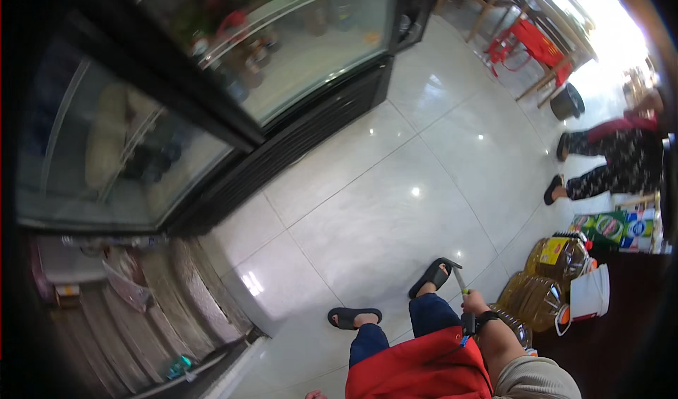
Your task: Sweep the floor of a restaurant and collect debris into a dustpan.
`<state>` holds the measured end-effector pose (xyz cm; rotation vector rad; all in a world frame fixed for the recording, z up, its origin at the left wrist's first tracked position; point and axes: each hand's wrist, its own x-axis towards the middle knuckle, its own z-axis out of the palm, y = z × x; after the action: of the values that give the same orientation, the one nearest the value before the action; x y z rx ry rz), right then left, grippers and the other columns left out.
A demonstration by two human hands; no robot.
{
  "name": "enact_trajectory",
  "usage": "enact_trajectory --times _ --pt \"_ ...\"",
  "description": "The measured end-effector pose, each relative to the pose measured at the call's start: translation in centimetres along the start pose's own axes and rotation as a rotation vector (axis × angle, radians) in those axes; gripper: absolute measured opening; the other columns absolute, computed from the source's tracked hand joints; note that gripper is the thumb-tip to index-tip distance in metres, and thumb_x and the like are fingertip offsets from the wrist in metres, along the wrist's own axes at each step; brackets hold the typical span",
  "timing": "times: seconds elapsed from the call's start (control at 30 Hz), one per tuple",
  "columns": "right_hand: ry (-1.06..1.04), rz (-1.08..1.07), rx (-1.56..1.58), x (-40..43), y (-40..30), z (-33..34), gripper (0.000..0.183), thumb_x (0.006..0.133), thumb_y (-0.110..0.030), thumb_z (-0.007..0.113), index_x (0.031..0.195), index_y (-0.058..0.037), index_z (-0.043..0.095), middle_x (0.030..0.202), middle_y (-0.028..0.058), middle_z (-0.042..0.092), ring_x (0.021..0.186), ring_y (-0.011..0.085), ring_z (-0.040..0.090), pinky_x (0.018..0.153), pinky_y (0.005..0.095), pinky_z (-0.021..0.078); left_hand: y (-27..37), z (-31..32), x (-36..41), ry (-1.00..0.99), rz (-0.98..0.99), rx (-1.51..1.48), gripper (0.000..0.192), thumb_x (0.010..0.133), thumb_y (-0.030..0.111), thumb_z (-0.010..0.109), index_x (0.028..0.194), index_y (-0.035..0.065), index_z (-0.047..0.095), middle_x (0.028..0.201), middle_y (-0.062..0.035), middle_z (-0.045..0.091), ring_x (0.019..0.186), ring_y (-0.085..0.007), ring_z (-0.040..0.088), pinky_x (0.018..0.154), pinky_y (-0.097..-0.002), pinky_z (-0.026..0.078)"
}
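My right hand [475, 303] is closed around the green grip of a slim hand tool [460, 281]. A dark crosspiece tops the tool, and its exact kind is unclear. In the picture this end overlaps the toe of my right black slide sandal [434, 277]. A dark band circles my right wrist, beside the red apron [418, 367] over my blue trousers. Only a bit of my left hand [316, 395] shows at the bottom edge, so its grip is hidden. My left sandal [354, 318] is on the pale tiled floor [371, 213].
Glass-door display fridges [296, 54] line the upper left, above a grey slatted surface [132, 319]. Large oil jugs [535, 298] and a white bucket [590, 291] stand at my right. Another person [614, 155] is beyond them. Farther off are a wooden table [561, 7] and a dark bin [567, 102].
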<state>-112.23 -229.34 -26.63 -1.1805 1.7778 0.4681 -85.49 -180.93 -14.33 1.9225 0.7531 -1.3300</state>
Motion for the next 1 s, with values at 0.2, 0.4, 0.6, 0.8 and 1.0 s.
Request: enact_trajectory --times 0.2,0.4,0.6,0.8,1.0 --pt "0.014 0.102 0.059 3.0 4.0 -7.1 0.021 0.078 -0.016 0.047 0.081 0.0039 0.054 0.059 0.0124 0.057 0.048 0.0210 0.057 0.045 0.0330 0.0470 5.1 7.6 -2.3 0.033 0.002 0.182 0.029 0.081 0.020 0.051 0.104 0.0021 0.051 0.083 -0.0085 0.055 0.069 -0.0161 0.053 0.062 -0.0295 0.047" --pt "0.052 0.032 0.189 4.4 1.5 -15.3 0.027 0.073 -0.014 0.051 0.096 -0.0008 0.052 0.073 0.0182 0.058 0.060 0.0292 0.058 0.051 0.0382 0.0469 7.5 15.3 2.1 -0.052 0.338 0.720 0.036 0.082 0.025 0.048 0.110 0.0009 0.049 0.098 -0.0174 0.055 0.081 -0.0263 0.055 0.071 -0.0343 0.047" --pt "0.173 -0.315 -0.091 10.0 -6.2 -21.7 0.024 0.073 -0.015 0.050 0.092 -0.0003 0.051 0.082 0.0254 0.057 0.080 0.0420 0.054 0.073 0.0458 0.0432 16.4 24.0 -1.5 -0.128 0.428 0.845 0.036 0.079 0.021 0.046 0.109 0.0000 0.049 0.098 -0.0196 0.056 0.084 -0.0319 0.056 0.075 -0.0369 0.046" --pt "0.188 -0.480 -0.189 17.3 -22.4 -25.3 0.022 0.077 -0.015 0.048 0.095 -0.0018 0.049 0.080 0.0258 0.057 0.079 0.0410 0.054 0.070 0.0470 0.0442 21.3 25.9 1.1 -0.062 0.272 0.745 0.036 0.076 0.013 0.047 0.109 0.0020 0.049 0.085 -0.0151 0.058 0.071 -0.0207 0.057 0.063 -0.0310 0.048" --pt "0.221 -0.517 -0.276 30.8 -36.4 -25.9 0.022 0.079 -0.012 0.042 0.100 -0.0049 0.047 0.076 0.0246 0.057 0.073 0.0407 0.055 0.064 0.0484 0.0449 34.7 35.6 2.9 -0.125 0.115 0.657 0.035 0.078 0.016 0.049 0.110 0.0020 0.049 0.080 -0.0114 0.056 0.067 -0.0175 0.054 0.059 -0.0286 0.046"
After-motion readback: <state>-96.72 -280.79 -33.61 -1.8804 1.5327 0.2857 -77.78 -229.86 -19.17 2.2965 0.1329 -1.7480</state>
